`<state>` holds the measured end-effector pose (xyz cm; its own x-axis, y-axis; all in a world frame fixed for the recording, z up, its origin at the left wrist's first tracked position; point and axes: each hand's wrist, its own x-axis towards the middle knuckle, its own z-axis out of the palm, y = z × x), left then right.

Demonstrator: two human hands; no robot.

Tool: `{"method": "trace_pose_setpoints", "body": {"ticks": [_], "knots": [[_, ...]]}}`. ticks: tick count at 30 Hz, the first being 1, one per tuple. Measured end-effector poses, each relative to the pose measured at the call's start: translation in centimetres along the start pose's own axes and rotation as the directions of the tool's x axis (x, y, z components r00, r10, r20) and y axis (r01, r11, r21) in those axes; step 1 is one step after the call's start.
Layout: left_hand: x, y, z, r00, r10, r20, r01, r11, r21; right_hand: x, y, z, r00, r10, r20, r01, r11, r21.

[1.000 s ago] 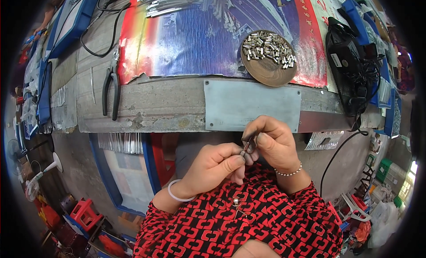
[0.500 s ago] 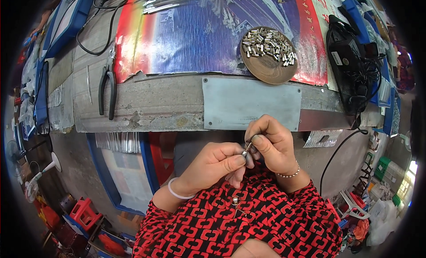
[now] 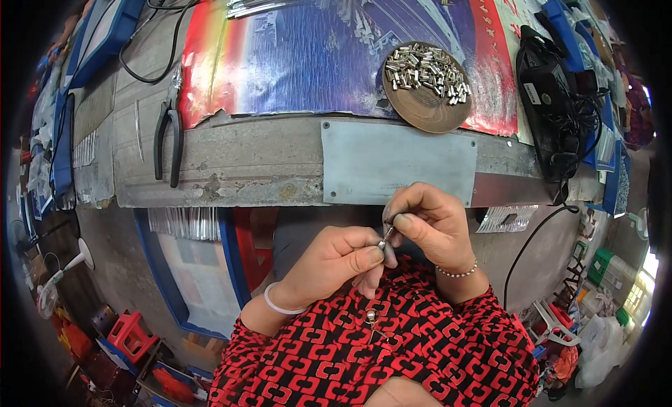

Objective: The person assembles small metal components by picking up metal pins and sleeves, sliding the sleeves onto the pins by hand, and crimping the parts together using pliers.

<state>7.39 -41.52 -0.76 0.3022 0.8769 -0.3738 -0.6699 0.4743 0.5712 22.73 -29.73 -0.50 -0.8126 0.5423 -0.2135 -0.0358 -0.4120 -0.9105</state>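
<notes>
Just in front of the bench edge, my left hand (image 3: 343, 258) pinches a small silvery metal piece (image 3: 384, 240) between thumb and forefinger. My right hand (image 3: 435, 228) is closed too, its thumb and forefinger on the thin upper end of what looks like the same piece. Its exact shape is mostly covered by my fingertips. Beyond my hands, a grey metal plate (image 3: 399, 162) is fixed to the bench edge. Farther back, a round brown dish (image 3: 428, 120) holds many short shiny metal tubes (image 3: 423, 69).
Black-handled pliers (image 3: 169, 137) lie on the bench at left, beside a thin metal strip (image 3: 138, 130). Long silvery strips (image 3: 262, 2) lie at the back. A black adapter with cables (image 3: 553, 92) sits at right. Below the bench, a blue-rimmed tray (image 3: 157, 267) holds more strips.
My fingertips have shifted very slightly left, and a bit more of the small metal piece shows between them. Both hands keep their pinch. The things on the bench have not moved.
</notes>
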Motion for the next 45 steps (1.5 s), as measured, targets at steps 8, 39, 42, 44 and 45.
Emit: {"method": "trace_pose_setpoints", "body": {"ticks": [8,39,42,44,45], "knots": [[0.0,-0.1,0.0,1.000,0.008,0.001,-0.008,1.000,0.001,-0.1,-0.3,0.1,1.000,0.021,0.017,-0.019,0.994,-0.105],[-0.8,-0.3,-0.5,0.997,0.064,0.039,-0.064,0.998,-0.006,0.4,-0.4,1.2,1.000,0.005,0.024,-0.003,0.995,-0.095],[-1.1,-0.3,-0.7,0.998,0.054,0.014,-0.053,0.997,-0.059,0.8,0.3,1.2,0.997,-0.031,0.075,0.038,0.995,-0.096],[-0.9,-0.4,-0.9,0.998,0.054,0.027,-0.053,0.997,-0.053,0.8,0.2,1.2,0.996,-0.039,0.075,0.054,0.975,-0.217],[-0.9,-0.4,-1.0,0.998,0.059,0.032,-0.057,0.997,-0.044,0.9,0.3,1.2,0.997,-0.039,0.066,0.053,0.974,-0.220]]}}
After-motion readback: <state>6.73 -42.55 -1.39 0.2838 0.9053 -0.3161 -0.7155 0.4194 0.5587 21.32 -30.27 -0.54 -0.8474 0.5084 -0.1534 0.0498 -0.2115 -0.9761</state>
